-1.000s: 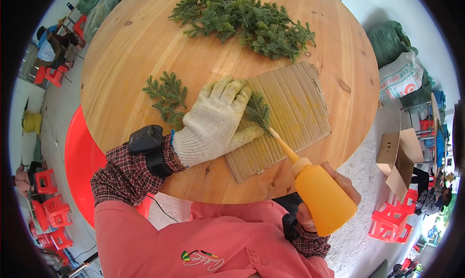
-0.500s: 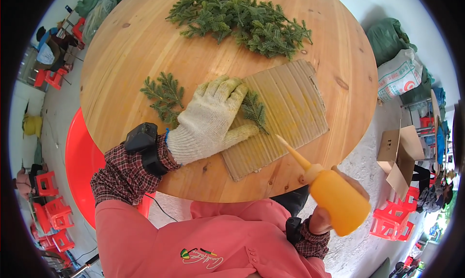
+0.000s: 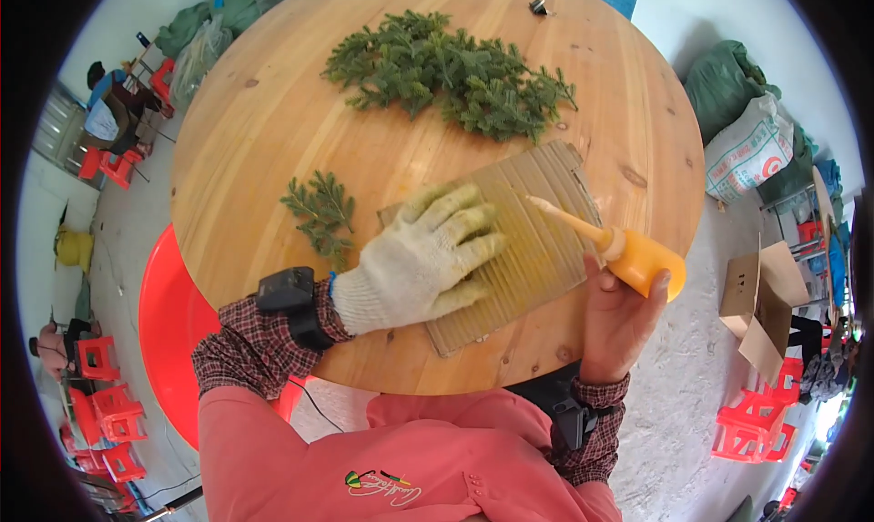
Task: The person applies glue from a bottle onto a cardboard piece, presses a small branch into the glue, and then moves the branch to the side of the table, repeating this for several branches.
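My left hand point(image 3: 428, 253), in a white knit glove with yellowed fingers, lies palm down with its fingers spread. It covers part of a corrugated cardboard piece point(image 3: 546, 194) stained yellow; whatever is under the palm is hidden. My bare right hand point(image 3: 624, 317) grips an orange squeeze bottle point(image 3: 651, 265) with a long pale nozzle. The bottle is tilted, its tip pointing left above the cardboard, close to my left fingers. A small green fir sprig point(image 3: 323, 214) rests on the wood left of the glove.
A heap of green artificial-looking fir sprigs point(image 3: 446, 76) lies across the far part of the round wooden table point(image 3: 246, 167). A small dark object point(image 3: 539, 8) sits near the far edge. Red seating point(image 3: 168, 340) stands at left, an opened carton point(image 3: 760, 294) and red stools point(image 3: 756, 417) at right.
My left hand has shifted right and nearer, and the sprig beside its fingers no longer shows. My right hand has raised the bottle and tilted it flatter, nozzle further over the cardboard.
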{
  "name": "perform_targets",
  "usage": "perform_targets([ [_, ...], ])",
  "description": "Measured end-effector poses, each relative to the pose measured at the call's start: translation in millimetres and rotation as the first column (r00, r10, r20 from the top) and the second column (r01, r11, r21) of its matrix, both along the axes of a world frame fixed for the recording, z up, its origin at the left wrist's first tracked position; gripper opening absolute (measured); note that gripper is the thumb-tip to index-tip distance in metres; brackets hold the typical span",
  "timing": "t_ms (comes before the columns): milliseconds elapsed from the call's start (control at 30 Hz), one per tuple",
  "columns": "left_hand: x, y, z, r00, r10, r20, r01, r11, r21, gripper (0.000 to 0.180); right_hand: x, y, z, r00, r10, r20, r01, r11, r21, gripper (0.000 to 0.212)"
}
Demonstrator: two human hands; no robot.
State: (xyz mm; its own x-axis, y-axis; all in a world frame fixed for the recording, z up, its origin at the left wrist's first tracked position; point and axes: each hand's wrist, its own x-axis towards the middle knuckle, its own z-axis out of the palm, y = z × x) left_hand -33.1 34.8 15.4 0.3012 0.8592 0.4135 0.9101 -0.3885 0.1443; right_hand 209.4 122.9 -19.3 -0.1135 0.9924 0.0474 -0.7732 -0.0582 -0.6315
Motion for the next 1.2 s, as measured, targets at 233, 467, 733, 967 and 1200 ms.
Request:
perform_targets([
  [233, -11.0, -1.7, 7.4, 0.984, 0.152, -0.091, -0.157, 0.986, -0.048, 0.033, -1.4, 6.8, -9.4, 0.991, 0.124, -0.052, -0.127, 0.99, -0.069, 0.04],
  [467, -65.0, -15.2, 4.2, 0.798, 0.52, -0.304, -0.53, 0.846, 0.055, 0.022, -3.4, 3.9, -11.3, 0.988, 0.15, -0.023, -0.151, 0.988, -0.039, 0.04],
  [733, -101.3, -12.3, 26.1, 0.768, 0.607, -0.203, -0.619, 0.785, 0.005, 0.015, -0.2, 4.3, -15.0, 0.979, 0.204, -0.015, -0.204, 0.978, 0.04, 0.04],
  [967, -135.6, 48.3, 26.1, 0.734, 0.675, -0.076, -0.668, 0.737, 0.104, 0.016, 1.6, 2.1, -13.0, 0.973, 0.229, -0.014, -0.227, 0.972, 0.066, 0.038],
  [1200, -159.7, 87.9, -2.6, 0.683, 0.722, -0.108, -0.675, 0.681, 0.284, 0.018, 3.8, 4.1, -17.3, 0.968, 0.25, 0.011, -0.249, 0.963, 0.102, 0.039],
])
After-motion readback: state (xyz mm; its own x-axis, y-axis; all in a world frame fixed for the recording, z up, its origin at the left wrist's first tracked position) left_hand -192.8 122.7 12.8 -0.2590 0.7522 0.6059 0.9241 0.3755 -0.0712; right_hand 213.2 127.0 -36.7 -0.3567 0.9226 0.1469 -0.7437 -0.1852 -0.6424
